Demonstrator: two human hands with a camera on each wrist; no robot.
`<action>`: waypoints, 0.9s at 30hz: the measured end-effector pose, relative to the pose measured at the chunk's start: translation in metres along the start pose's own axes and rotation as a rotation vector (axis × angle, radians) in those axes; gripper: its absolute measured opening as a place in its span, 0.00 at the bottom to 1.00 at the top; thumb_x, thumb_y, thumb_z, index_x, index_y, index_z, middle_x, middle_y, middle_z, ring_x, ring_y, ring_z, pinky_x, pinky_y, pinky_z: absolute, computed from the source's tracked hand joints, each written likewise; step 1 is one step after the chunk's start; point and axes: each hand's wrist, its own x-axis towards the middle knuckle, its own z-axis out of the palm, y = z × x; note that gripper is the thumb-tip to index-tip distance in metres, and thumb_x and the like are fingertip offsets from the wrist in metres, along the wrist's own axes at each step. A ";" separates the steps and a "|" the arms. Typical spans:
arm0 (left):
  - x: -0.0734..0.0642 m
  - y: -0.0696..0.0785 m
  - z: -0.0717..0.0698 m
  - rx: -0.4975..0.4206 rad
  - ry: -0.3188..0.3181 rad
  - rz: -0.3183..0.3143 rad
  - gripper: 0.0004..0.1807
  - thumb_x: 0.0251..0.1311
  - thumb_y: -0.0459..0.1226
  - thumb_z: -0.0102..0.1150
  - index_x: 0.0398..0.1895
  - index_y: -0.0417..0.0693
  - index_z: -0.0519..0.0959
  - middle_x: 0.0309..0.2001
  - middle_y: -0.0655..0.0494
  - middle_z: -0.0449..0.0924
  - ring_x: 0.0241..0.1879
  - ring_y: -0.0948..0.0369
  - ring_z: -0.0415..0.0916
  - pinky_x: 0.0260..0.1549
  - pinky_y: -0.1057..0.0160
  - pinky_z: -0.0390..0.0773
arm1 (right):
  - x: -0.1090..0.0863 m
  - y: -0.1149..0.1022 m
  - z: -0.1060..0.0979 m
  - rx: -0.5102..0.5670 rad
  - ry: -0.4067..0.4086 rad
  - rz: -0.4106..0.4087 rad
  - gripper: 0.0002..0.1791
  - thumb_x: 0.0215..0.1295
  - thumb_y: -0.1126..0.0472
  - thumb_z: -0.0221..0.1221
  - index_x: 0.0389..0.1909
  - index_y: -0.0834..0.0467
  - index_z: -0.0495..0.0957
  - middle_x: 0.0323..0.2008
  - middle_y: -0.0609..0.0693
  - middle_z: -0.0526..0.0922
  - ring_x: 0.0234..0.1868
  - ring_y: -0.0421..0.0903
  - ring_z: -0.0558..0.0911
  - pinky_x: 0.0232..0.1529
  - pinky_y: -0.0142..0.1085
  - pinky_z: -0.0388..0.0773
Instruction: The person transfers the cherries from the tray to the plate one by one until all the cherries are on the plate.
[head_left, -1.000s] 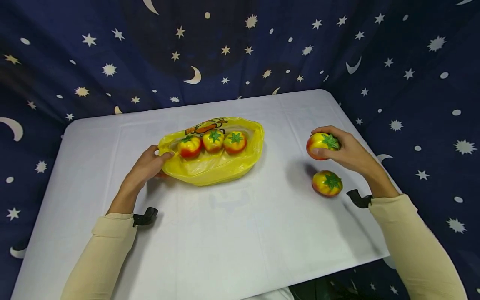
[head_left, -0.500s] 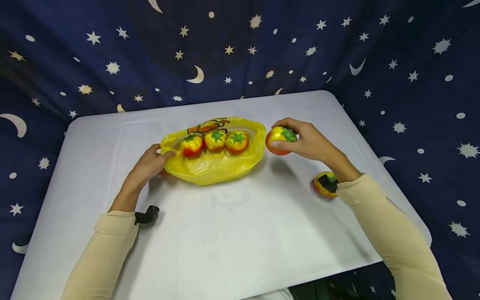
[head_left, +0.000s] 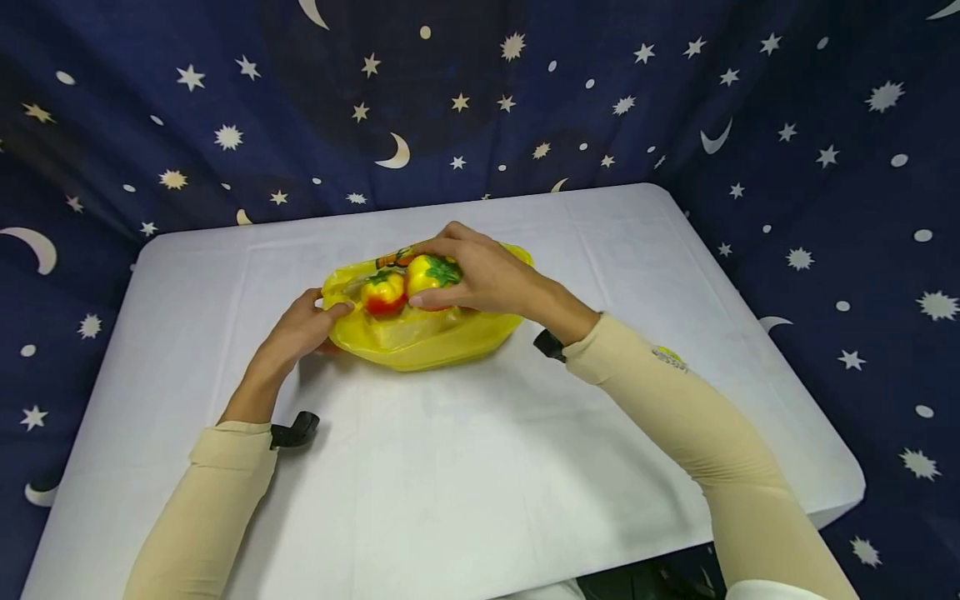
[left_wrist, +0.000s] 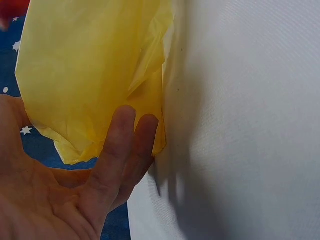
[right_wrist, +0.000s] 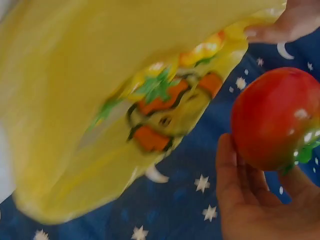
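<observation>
A yellow plastic bag (head_left: 397, 354) lies open on the table, with toy tomatoes inside; one red-and-yellow tomato (head_left: 384, 296) shows at its left. My left hand (head_left: 300, 327) holds the bag's left edge, thumb on top and fingers beneath. In the left wrist view, two fingers (left_wrist: 120, 132) press against the bag's yellow plastic (left_wrist: 80, 70). Over the bag's mouth, my right hand (head_left: 483, 271) grips another toy tomato (head_left: 429, 275) with a green leafy top. That held tomato (right_wrist: 275, 117) appears red from below in the right wrist view. The bag's other tomatoes are mostly hidden behind my right hand.
One more toy tomato (head_left: 670, 354) on the right side of the table is almost covered by my right sleeve (head_left: 675, 400). The table (head_left: 420, 467) wears a white cloth. A dark blue curtain (head_left: 315, 100) with stars and moons hangs behind and beside it.
My right hand has carried its tomato leftward from the table's right side to over the bag. The left hand keeps its hold on the bag's edge.
</observation>
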 end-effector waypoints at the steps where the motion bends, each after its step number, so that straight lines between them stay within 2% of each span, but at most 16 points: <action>1: 0.000 -0.001 0.000 -0.003 -0.001 0.000 0.45 0.61 0.56 0.46 0.71 0.41 0.42 0.63 0.38 0.58 0.47 0.50 0.70 0.45 0.54 0.76 | 0.006 -0.004 0.005 -0.013 -0.019 -0.007 0.40 0.46 0.27 0.56 0.58 0.46 0.72 0.47 0.42 0.70 0.44 0.37 0.70 0.45 0.30 0.71; 4: -0.001 -0.003 -0.001 -0.012 -0.001 0.011 0.45 0.61 0.56 0.46 0.71 0.41 0.43 0.63 0.39 0.58 0.47 0.50 0.70 0.43 0.55 0.77 | 0.021 -0.015 0.018 -0.069 -0.074 -0.005 0.42 0.47 0.27 0.55 0.60 0.47 0.70 0.53 0.40 0.72 0.50 0.36 0.70 0.53 0.30 0.67; 8: -0.002 -0.003 -0.001 -0.015 -0.002 0.034 0.44 0.61 0.56 0.46 0.71 0.41 0.44 0.62 0.40 0.60 0.47 0.51 0.70 0.41 0.57 0.77 | 0.033 -0.024 0.035 -0.151 -0.144 0.011 0.42 0.47 0.28 0.55 0.61 0.47 0.68 0.57 0.39 0.71 0.54 0.37 0.70 0.56 0.33 0.65; 13: -0.001 -0.002 -0.001 0.001 0.000 0.034 0.44 0.61 0.57 0.46 0.71 0.41 0.44 0.61 0.40 0.61 0.48 0.50 0.70 0.46 0.54 0.74 | 0.039 -0.029 0.052 -0.214 -0.212 -0.003 0.39 0.48 0.31 0.59 0.60 0.47 0.69 0.56 0.40 0.72 0.54 0.40 0.71 0.53 0.38 0.68; 20: 0.000 0.001 -0.001 0.035 0.021 0.021 0.44 0.60 0.58 0.47 0.71 0.41 0.46 0.64 0.40 0.57 0.56 0.49 0.63 0.57 0.47 0.62 | 0.040 -0.028 0.067 -0.264 -0.268 -0.006 0.34 0.50 0.38 0.63 0.59 0.45 0.71 0.55 0.38 0.73 0.54 0.43 0.69 0.52 0.42 0.68; 27: -0.001 0.000 -0.003 0.043 0.009 0.005 0.45 0.61 0.58 0.46 0.71 0.41 0.45 0.59 0.38 0.63 0.50 0.49 0.67 0.52 0.50 0.67 | 0.046 -0.027 0.079 -0.321 -0.336 -0.036 0.30 0.52 0.42 0.64 0.56 0.47 0.72 0.52 0.43 0.72 0.52 0.44 0.69 0.51 0.40 0.69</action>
